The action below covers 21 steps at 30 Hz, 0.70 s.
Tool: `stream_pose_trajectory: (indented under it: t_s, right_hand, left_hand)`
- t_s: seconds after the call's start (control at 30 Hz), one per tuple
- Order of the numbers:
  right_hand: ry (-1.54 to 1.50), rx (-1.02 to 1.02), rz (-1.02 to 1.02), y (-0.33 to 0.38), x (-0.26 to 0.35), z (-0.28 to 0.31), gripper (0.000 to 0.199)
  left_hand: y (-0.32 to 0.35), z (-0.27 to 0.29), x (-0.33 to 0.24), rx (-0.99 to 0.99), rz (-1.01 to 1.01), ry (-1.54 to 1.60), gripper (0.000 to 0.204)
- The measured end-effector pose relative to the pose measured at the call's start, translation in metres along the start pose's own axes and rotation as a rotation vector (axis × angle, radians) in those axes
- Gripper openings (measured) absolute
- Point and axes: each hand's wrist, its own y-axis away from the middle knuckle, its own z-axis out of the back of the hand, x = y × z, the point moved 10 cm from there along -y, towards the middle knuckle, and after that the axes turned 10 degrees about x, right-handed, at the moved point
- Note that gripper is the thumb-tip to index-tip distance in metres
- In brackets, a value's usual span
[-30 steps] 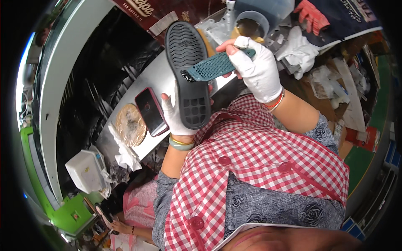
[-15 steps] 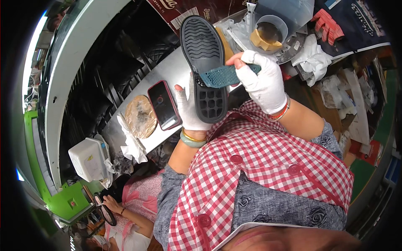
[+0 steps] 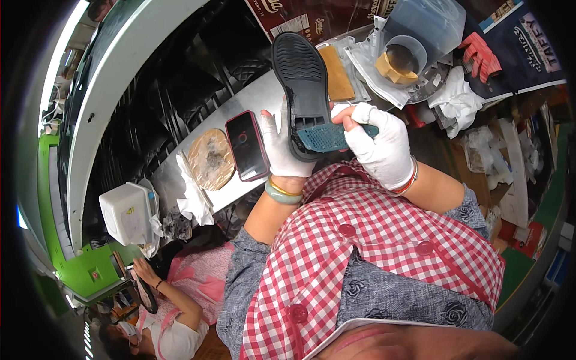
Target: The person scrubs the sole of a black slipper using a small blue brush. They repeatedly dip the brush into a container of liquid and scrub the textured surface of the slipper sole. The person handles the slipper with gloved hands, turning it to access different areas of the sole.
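A black shoe sole (image 3: 302, 78) stands nearly upright before me, its wavy-ridged toe end up and its heel end down. My left hand (image 3: 283, 146), in a white glove with bare fingertips, supports the heel end from behind and the left; some of its fingers are hidden by the sole. My right hand (image 3: 382, 143), gloved the same way, pinches a flat teal strip with a dotted face (image 3: 327, 139) between thumb and fingers. The strip lies across the sole's heel and covers most of its grid of square hollows.
On the bench (image 3: 225, 195) are a phone (image 3: 247, 146), a round wrapped disc (image 3: 211, 159) and crumpled white paper (image 3: 195, 195). Beyond the sole stand a yellow block (image 3: 337, 73), a clear cup (image 3: 403, 55) and a red glove (image 3: 480, 55). A co-worker (image 3: 180, 300) handles another sole at lower left.
My right hand has brought the teal strip down from the sole's middle onto its heel. The sole has tilted, so its heel looks shorter. The whole view has shifted slightly.
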Motion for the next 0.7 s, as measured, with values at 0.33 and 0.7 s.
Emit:
stream_pose_trajectory:
  t_s: [0.33, 0.7]
  right_hand:
    - [0.142, 0.119, 0.243, -0.001, 0.025, -0.005, 0.008]
    - [-0.106, 0.484, -0.201, -0.008, 0.013, -0.024, 0.018]
  left_hand:
    - [0.006, -0.008, 0.005, -0.019, 0.086, -0.029, 0.088]
    - [0.022, 0.003, 0.002, -0.315, 0.194, -0.414, 0.091]
